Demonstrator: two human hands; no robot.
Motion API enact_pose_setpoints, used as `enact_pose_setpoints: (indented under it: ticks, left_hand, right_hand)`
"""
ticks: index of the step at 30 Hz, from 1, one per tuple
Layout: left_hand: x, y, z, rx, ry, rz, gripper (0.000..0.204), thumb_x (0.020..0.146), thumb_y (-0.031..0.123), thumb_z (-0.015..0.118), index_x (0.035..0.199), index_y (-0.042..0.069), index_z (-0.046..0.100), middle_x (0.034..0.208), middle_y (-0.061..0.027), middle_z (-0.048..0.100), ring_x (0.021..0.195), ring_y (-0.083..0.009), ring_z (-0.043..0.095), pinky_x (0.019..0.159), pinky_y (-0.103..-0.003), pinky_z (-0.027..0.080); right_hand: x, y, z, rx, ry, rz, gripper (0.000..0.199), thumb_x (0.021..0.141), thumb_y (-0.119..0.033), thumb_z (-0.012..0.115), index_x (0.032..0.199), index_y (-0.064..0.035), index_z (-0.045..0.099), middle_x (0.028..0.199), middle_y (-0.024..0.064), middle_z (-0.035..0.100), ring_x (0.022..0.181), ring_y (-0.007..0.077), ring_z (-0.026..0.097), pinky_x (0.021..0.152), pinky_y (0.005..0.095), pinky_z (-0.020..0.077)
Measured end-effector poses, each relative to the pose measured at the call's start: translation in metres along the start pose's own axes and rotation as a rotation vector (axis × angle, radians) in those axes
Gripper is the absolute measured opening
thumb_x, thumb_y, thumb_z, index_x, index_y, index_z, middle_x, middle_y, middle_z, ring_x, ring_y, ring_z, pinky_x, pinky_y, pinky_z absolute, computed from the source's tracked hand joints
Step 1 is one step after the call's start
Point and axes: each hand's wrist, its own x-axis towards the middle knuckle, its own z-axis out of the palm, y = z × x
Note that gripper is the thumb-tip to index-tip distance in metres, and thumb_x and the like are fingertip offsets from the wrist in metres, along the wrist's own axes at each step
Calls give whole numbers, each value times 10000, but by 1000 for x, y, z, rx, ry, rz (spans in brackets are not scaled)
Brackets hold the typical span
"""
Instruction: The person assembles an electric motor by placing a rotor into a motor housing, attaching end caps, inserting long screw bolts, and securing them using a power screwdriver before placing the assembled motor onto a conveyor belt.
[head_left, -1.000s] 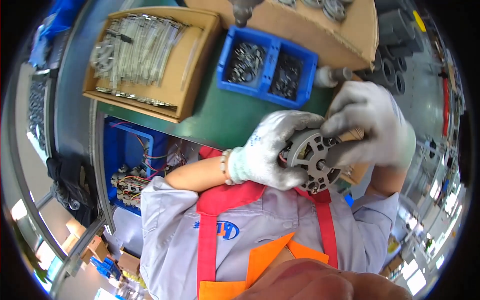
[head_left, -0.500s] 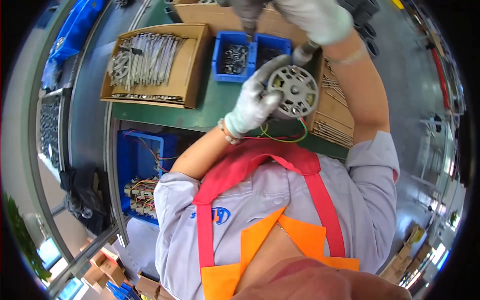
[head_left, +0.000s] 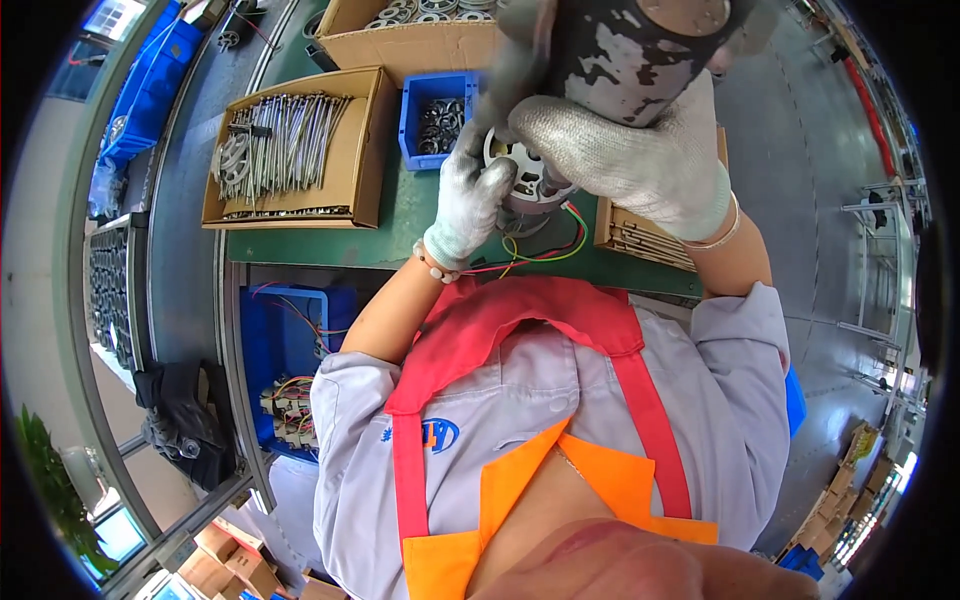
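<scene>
My right hand (head_left: pixel 645 165), in a white-grey glove, is wrapped around a power screwdriver (head_left: pixel 625 75) with a black, paint-worn body. The tool hangs over a round motor (head_left: pixel 525 190) with a slotted metal end cover and hides part of it. My gloved left hand (head_left: pixel 468 198) grips the motor's left side, thumb against the rim. Red, black and yellow-green wires (head_left: pixel 560 250) trail from the motor toward me. The tool's tip and its contact with the cover are hidden. Left of the motor stands a blue bin (head_left: pixel 405 130) of small dark metal parts.
A cardboard box (head_left: pixel 365 165) of long thin metal rods stands on the green bench (head_left: pixel 300 245). Behind is a carton (head_left: pixel 400 55) of round metal covers. More rods lie in a tray (head_left: pixel 603 222) at right. A blue crate (head_left: pixel 255 335) with wired parts sits lower left.
My right hand has brought the power screwdriver from above the blue bins over to the motor, closer to the camera. My left hand and the motor have shifted slightly left.
</scene>
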Motion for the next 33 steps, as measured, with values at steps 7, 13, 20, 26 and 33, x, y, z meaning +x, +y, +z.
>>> enact_pose_setpoints:
  ticks: [7, 13, 20, 26, 33]
  left_hand:
    - [-2, -4, 0, -73, 30, -18, 535, 826, -2, 491, 1358, -5, 436, 1165, -81, 584, 1030, -138, 552, 891, -276, 464]
    - [4, -1, -2, -85, -99, 169, 681, 874, 317, 623, 1406, -35, 384, 1292, -145, 552, 1172, -218, 548, 1012, -352, 429]
    - [4, -2, -1, -32, -76, 153, 776, 876, 503, 650, 1371, -51, 423, 1292, -136, 546, 1179, -220, 538, 1023, -357, 413]
    - [0, -30, -21, 132, 14, 165, 641, 805, 163, 577, 1360, -103, 395, 1257, -179, 543, 1123, -250, 538, 1006, -368, 406]
    - [5, -12, 2, -6, 51, 94, 915, 778, 605, 675, 1362, -41, 394, 1268, -160, 539, 1138, -250, 556, 997, -384, 437]
  right_hand:
    - [4, 5, -4, -47, -103, 97, 458, 740, 157, 662, 1145, -26, 547, 998, 93, 660, 952, 178, 667, 818, 318, 568]
    - [38, -17, -10, 76, 87, -151, 524, 784, -38, 718, 1261, 47, 517, 1113, 141, 652, 1017, 194, 648, 880, 343, 548]
    - [66, 40, -22, 1386, -25, 494, 496, 958, -356, 441, 1232, 49, 521, 1008, 153, 652, 870, 256, 659, 851, 330, 560]
    - [70, 48, 0, 271, 105, -262, 379, 719, -109, 776, 1036, -20, 588, 832, 54, 674, 745, 71, 632, 661, 254, 527]
    - [65, 48, -26, -255, 32, -258, 416, 755, -211, 753, 1082, -5, 600, 862, 64, 682, 758, 134, 649, 708, 292, 535]
